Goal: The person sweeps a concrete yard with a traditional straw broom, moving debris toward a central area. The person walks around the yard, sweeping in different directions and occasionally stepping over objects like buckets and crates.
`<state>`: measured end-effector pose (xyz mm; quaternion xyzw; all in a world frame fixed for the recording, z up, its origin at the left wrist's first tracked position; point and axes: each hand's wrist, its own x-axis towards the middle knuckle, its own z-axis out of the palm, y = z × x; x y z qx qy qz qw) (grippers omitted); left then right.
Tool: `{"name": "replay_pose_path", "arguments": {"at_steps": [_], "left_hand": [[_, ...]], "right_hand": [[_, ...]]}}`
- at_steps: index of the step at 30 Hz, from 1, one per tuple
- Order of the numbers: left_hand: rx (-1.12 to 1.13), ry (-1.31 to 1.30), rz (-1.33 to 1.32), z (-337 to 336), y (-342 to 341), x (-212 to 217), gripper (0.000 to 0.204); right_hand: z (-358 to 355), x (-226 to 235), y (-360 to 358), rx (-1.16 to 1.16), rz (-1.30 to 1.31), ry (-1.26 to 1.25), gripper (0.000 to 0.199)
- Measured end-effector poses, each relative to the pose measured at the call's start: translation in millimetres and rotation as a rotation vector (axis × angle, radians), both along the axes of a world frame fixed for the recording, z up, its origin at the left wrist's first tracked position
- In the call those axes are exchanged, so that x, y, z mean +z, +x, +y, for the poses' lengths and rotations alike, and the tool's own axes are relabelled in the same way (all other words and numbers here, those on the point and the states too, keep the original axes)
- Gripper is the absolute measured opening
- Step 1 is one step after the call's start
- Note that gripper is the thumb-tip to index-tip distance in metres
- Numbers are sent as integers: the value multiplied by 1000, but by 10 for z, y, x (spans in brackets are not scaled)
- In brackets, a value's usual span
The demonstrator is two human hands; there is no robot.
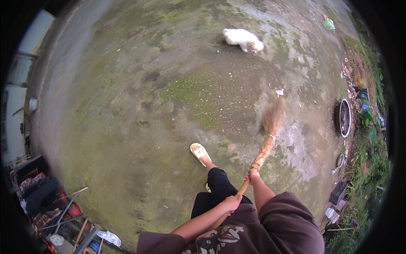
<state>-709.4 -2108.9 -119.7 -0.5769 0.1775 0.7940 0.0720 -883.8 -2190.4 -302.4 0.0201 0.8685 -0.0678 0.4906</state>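
Observation:
Both of my hands are closed round the wooden handle of a long straw broom point(265, 150). My left hand point(231, 204) grips it lower down, close to my body. Farther up, my right hand point(253, 175) holds it just below the bound straw. The bristles point away from me, over the concrete to the right of my foot, and are smeared by motion; whether they touch the ground I cannot tell. Just beyond their tip lies a small pink-and-white scrap point(280, 92).
A white dog point(243, 40) stands far ahead on the mossy concrete point(127, 110). Along the right edge are a round basin point(344, 118), a dark crate point(338, 192), litter and weeds. Piled clutter point(55, 211) fills the lower left. A green scrap point(328, 24) lies far right.

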Motion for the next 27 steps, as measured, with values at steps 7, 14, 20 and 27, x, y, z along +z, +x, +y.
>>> {"name": "replay_pose_path", "arguments": {"at_steps": [7, 14, 20, 27], "left_hand": [[-302, -267, 48, 274, -280, 457, 62], [179, -230, -183, 1249, 415, 1028, 52], [634, -93, -523, 1601, 827, 1176, 52], [937, 61, -550, 899, 1230, 949, 51]], "right_hand": [[473, 858, -765, -289, -63, -334, 12], [699, 1213, 918, 54, -453, -419, 16], [853, 1340, 2692, 522, -754, -264, 13], [318, 1158, 3597, 819, -762, -152, 21]]}}
